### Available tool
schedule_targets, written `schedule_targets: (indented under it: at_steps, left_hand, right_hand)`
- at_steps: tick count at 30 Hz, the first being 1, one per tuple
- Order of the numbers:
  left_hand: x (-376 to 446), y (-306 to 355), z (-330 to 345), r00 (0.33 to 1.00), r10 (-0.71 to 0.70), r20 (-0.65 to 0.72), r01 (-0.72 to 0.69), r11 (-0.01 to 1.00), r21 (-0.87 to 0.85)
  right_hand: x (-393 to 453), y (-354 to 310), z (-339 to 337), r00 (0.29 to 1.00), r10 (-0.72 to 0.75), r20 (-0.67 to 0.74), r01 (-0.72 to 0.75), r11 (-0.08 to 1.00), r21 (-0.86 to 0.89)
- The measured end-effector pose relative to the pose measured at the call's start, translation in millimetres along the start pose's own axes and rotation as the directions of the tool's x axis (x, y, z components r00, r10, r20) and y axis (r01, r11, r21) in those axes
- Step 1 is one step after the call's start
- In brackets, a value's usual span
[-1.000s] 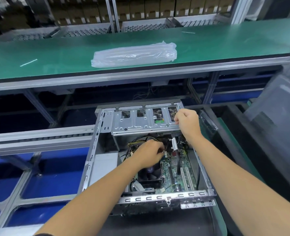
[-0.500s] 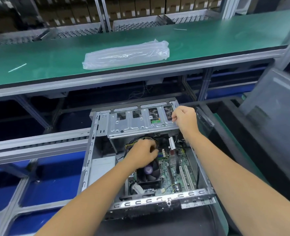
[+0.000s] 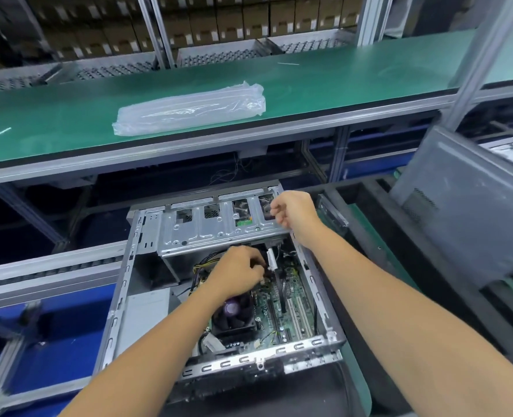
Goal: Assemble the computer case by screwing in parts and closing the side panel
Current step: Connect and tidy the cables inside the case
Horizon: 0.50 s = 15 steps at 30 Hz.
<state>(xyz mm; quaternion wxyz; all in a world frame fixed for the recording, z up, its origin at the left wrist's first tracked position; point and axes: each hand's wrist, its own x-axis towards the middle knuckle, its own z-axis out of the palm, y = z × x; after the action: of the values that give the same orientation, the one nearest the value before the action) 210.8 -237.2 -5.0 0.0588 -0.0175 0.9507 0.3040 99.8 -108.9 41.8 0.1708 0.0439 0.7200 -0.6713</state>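
The open computer case (image 3: 122, 284) lies on its side in front of me, showing the motherboard (image 3: 293, 299) and a black CPU fan (image 3: 234, 316). A silver drive cage (image 3: 207, 231) spans its far end. My left hand (image 3: 237, 276) reaches inside below the cage, its fingers curled round dark cables beside a white connector (image 3: 272, 260). My right hand (image 3: 294, 212) hovers at the cage's right end with fingers loosely curled and nothing visible in them. The grey side panel (image 3: 466, 212) leans to the right of the case.
A green workbench (image 3: 339, 82) runs across behind the case, with a clear plastic bag (image 3: 189, 108) lying on it. Shelves of brown boxes stand at the back. Aluminium rails and blue panels lie to the left.
My right hand has let go of the drive cage's right edge and lifted slightly. My left hand has stayed at the cables below the cage.
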Motion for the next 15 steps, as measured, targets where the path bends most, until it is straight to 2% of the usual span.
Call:
schedule_targets:
  at_steps: [3, 5, 7, 12, 15]
  left_hand:
    - [0, 2, -6, 0.984, -0.018, -0.179, 0.010, 0.999, -0.045]
    - [1, 4, -11, 0.964, -0.040, -0.263, 0.019, 0.997, -0.079]
    - [-1, 4, -18, 0.939, -0.075, -0.336, 0.037, 0.992, -0.119]
    - [-14, -12, -49, 0.830, -0.148, -0.537, 0.038, 0.977, -0.212]
    - [-34, -40, -83, 0.739, -0.191, -0.646, 0.063, 0.974, -0.216]
  right_hand:
    - [3, -15, -15, 1.000, -0.019, 0.014, 0.019, 0.999, 0.043]
    - [1, -21, -17, 0.995, -0.089, 0.039, 0.090, 0.995, -0.031]
    - [-6, -24, -8, 0.974, -0.183, 0.130, 0.200, 0.971, -0.131]
    - [-31, -18, 43, 0.896, -0.321, 0.307, 0.403, 0.878, -0.259]
    - [-50, -9, 86, 0.836, -0.353, 0.420, 0.500, 0.805, -0.319]
